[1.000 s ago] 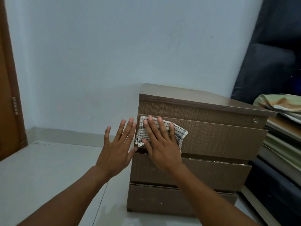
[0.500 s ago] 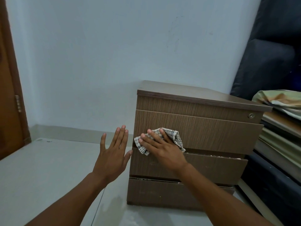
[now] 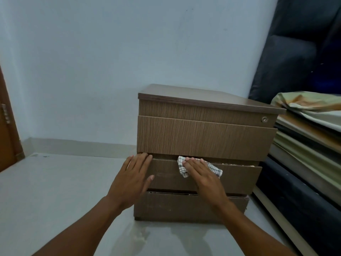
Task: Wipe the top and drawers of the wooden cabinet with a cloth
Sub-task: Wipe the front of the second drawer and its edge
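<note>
Three-drawer wooden cabinet on grey floor, pale wall behind

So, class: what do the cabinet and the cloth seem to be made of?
Cabinet: likely laminated board with a matte wood-grain finish, judging by the uniform printed-looking grain. Cloth: soft woven fabric, white with dark checks; it crumples under the right hand.

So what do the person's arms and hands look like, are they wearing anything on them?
Both forearms are bare as far as the picture shows, with no sleeves in sight. The left hand and the right hand have no gloves, and no rings, watch or bracelet can be seen.
</note>
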